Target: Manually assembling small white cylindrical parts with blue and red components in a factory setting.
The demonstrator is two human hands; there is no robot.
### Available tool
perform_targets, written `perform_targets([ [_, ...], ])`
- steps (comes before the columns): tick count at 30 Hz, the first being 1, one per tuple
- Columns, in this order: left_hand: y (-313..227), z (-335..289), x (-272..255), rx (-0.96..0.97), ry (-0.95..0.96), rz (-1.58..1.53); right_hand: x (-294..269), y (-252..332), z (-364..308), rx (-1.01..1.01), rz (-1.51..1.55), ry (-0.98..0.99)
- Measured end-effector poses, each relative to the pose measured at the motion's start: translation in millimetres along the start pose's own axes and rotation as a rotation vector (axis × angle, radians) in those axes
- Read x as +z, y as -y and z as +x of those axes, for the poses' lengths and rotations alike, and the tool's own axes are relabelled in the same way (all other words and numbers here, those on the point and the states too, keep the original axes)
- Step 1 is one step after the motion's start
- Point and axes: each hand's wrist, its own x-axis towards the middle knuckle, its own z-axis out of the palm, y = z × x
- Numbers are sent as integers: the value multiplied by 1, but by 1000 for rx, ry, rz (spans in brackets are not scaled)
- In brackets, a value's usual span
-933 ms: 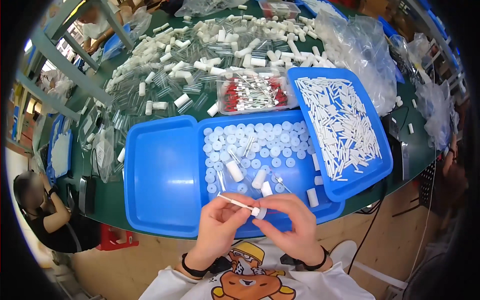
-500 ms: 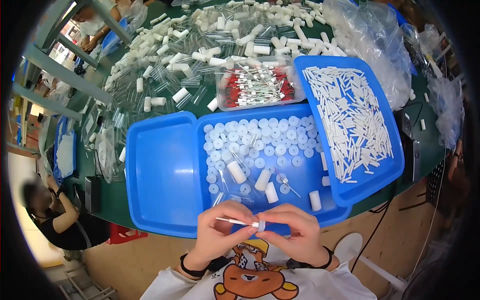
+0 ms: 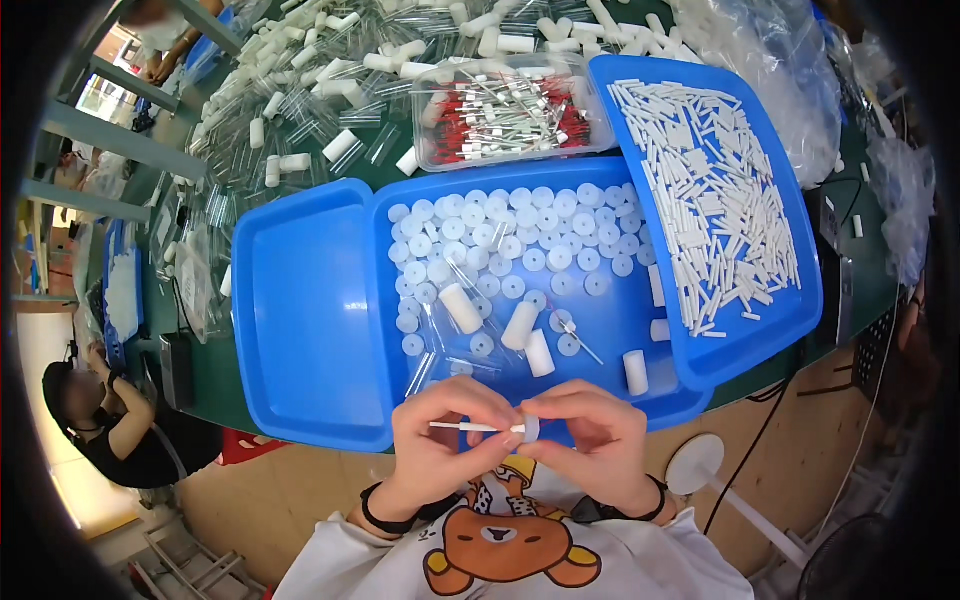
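Note:
My left hand [image 3: 437, 440] is closed, thumb and fingers pinching a thin white stick [image 3: 455, 426]. The stick points left, and its other end meets a translucent round disc [image 3: 531, 429]. Thumb and fingertips of my right hand [image 3: 600, 440] grip that disc by its edge. Fingertips partly hide the joint, so how deep the stick sits cannot be made out. Both hands are over the near edge of a blue tray [image 3: 640, 290], where many similar discs [image 3: 533, 260] lie beside white cylinders [image 3: 520, 326], clear tubes and one loose stick piece [image 3: 585, 340].
A bare blue tray [image 3: 305, 320] adjoins on the left. At right, another blue tray [image 3: 800, 300] full of short white rods [image 3: 720, 210] overlaps the middle one. Behind stands a clear box [image 3: 510, 115] of red-and-white sticks, before heaped tubes and cylinders. A person [image 3: 110, 420] sits at far left.
The view has shifted, so the trays appear higher in the picture. Both hands keep hold of the stick and disc, and the stick now lies nearly level.

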Motion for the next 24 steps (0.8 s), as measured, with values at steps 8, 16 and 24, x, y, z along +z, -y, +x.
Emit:
perform_targets([
  [8,-7,-3,4,-101,-36,-172,-13,8,-8,43,-38,34],
  [16,2,-2,-2,-11,139,287,-35,19,-8,-11,-209,48],
  [24,20,22,41,207,-135,1282,-63,43,-27,-70,-150,-231],
])
